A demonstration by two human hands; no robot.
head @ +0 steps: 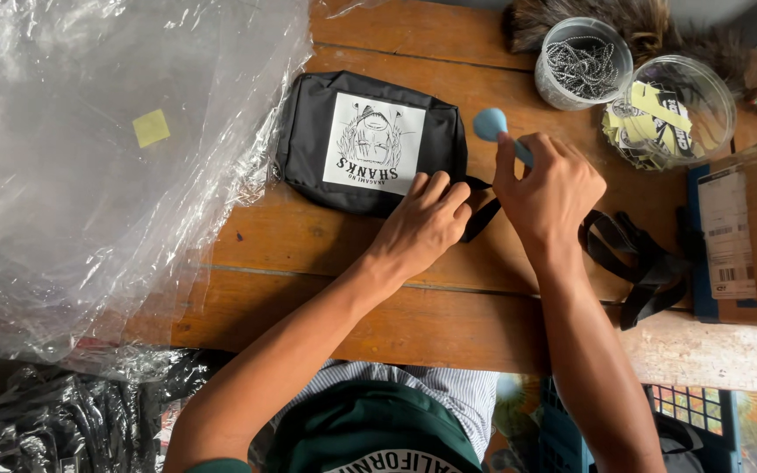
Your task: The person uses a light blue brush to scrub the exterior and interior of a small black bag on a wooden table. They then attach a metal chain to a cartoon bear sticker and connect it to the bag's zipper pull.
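A small black pouch bag with a white printed patch lies on the wooden table. My left hand rests on the bag's near right corner, fingers curled on the strap end. My right hand grips a light blue tool handle just right of the bag. The bag's black strap trails in loops to the right.
A large pile of clear plastic bags covers the table's left side. Two clear round tubs stand at the back right, one with ball chains, one with paper tags. A cardboard box lies at the right edge.
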